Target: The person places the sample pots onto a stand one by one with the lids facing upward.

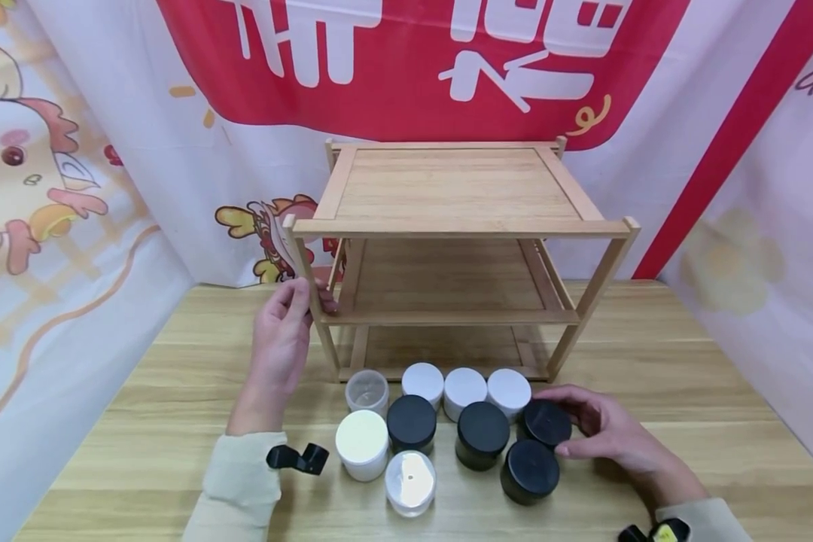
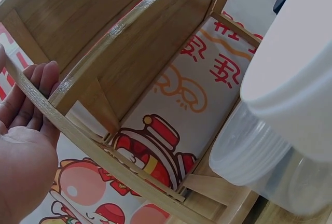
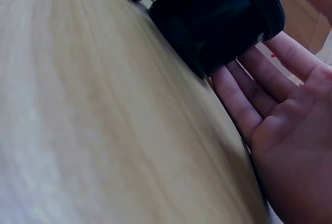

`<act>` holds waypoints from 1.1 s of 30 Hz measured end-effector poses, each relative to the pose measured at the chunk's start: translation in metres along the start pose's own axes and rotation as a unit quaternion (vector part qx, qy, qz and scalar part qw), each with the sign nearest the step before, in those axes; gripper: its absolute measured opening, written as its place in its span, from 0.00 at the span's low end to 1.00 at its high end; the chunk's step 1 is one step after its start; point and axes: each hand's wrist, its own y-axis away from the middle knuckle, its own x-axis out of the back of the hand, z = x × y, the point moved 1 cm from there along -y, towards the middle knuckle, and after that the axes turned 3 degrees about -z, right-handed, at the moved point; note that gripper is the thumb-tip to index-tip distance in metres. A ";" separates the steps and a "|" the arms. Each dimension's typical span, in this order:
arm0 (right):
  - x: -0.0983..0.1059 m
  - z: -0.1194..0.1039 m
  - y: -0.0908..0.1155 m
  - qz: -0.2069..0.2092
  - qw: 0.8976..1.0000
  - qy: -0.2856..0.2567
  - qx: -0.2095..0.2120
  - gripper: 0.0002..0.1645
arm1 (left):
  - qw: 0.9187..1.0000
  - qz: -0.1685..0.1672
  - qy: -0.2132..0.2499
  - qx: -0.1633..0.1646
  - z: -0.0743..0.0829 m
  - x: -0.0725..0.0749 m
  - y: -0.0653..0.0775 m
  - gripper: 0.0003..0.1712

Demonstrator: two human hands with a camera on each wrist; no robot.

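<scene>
A three-tier wooden shelf [image 1: 457,227] stands at the back of the table. My left hand [image 1: 282,331] holds its front left post, thumb in front and fingers behind; the left wrist view shows the palm beside that post [image 2: 49,111]. On the right, my right hand [image 1: 606,430] has its thumb and fingers on either side of a black-lidded jar [image 1: 546,423]. Seen from the right wrist, the fingers [image 3: 277,76] lie along the wall of this black jar [image 3: 218,24], which sits on the wood. A second black jar [image 1: 530,472] stands just in front of it.
Several more jars crowd before the shelf: white-lidded ones [image 1: 465,391], black-lidded ones [image 1: 482,434], a clear one [image 1: 410,483] in front and an open-looking clear one [image 1: 366,391] near the post. Printed cloth [image 1: 142,188] hangs behind and at both sides of the wooden table [image 1: 142,452].
</scene>
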 end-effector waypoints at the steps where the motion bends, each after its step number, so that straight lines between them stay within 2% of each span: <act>1: 0.000 0.000 0.000 -0.002 1.000 0.001 0.002 0.37 | 1.000 0.000 -0.001 0.001 0.000 0.000 0.000 0.14; 10: 0.001 0.000 0.000 -0.010 1.000 -0.002 0.004 0.39 | 1.000 0.011 -0.003 0.012 0.001 -0.001 0.000 0.15; 21: 0.002 0.002 0.001 0.000 1.000 0.009 -0.029 0.40 | 1.000 0.000 0.007 -0.010 0.001 0.000 0.002 0.12; 33: 0.001 0.001 -0.001 -0.014 1.000 0.000 -0.005 0.39 | 1.000 -0.004 0.020 -0.013 0.003 0.000 0.003 0.15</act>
